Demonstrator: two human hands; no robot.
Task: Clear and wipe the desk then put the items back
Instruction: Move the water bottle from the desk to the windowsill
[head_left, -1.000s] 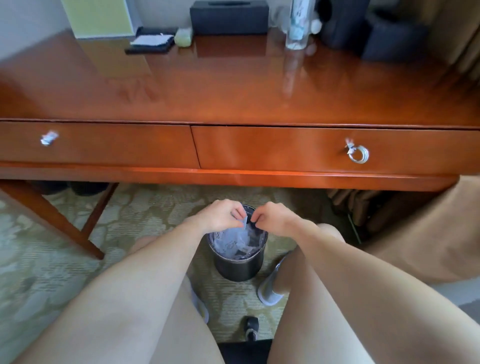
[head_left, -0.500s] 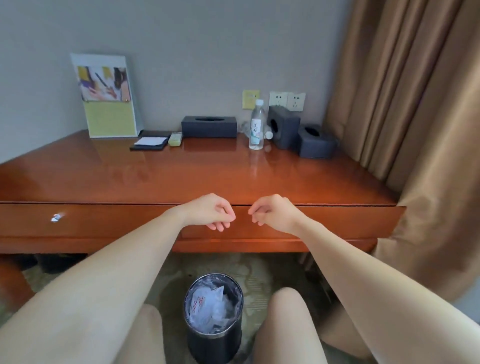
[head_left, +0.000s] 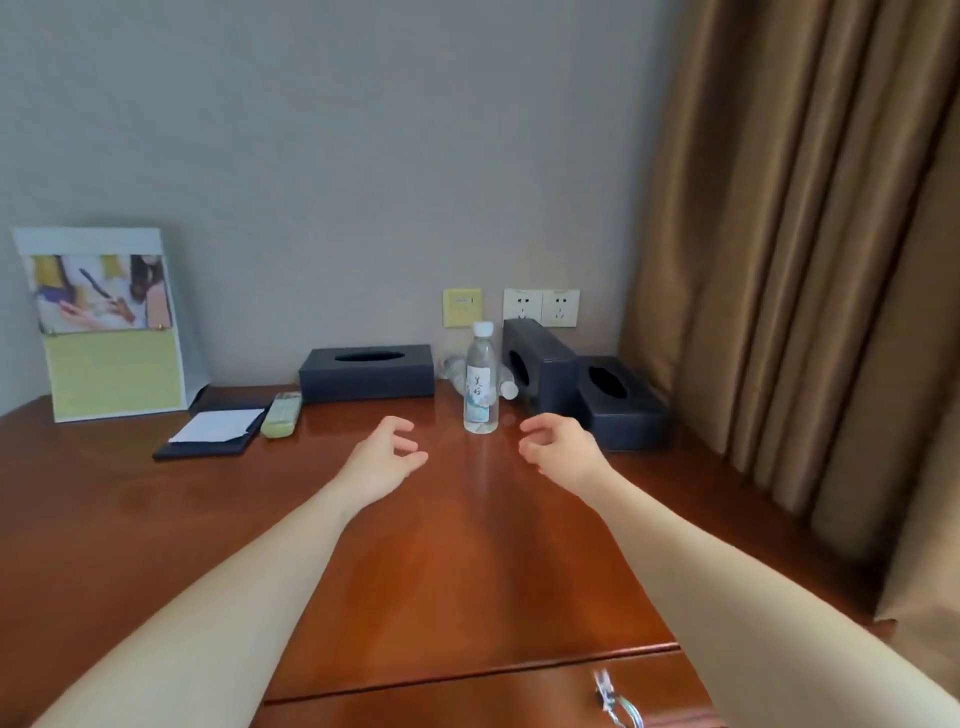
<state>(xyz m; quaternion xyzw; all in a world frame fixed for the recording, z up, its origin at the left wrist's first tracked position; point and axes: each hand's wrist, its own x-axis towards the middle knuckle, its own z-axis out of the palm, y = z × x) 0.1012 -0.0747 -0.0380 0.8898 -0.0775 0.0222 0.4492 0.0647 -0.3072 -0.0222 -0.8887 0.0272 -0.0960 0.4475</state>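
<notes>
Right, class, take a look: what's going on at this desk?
A person reaches both bare hands out over the desk, left hand and right hand either side of an upright bottle, fingers loosely curled, holding nothing. Neither touches the bottle. Three tissue boxes, a remote and a notepad sit along the back.

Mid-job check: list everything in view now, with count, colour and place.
desk: 1, reddish-brown wood, foreground
drawer handle: 1, silver, bottom right
leaflet stand: 1, white and yellow-green, back left
notepad folder: 1, dark, beside stand
remote control: 1, pale green, right of folder
tissue boxes: 3, dark blue, along back
water bottles: 2, clear, one upright, one lying
wall plates: 3, one yellow, two white, above bottles
curtain: 1, brown, right
left hand: 1, empty, left of bottle
right hand: 1, empty, right of it
</notes>
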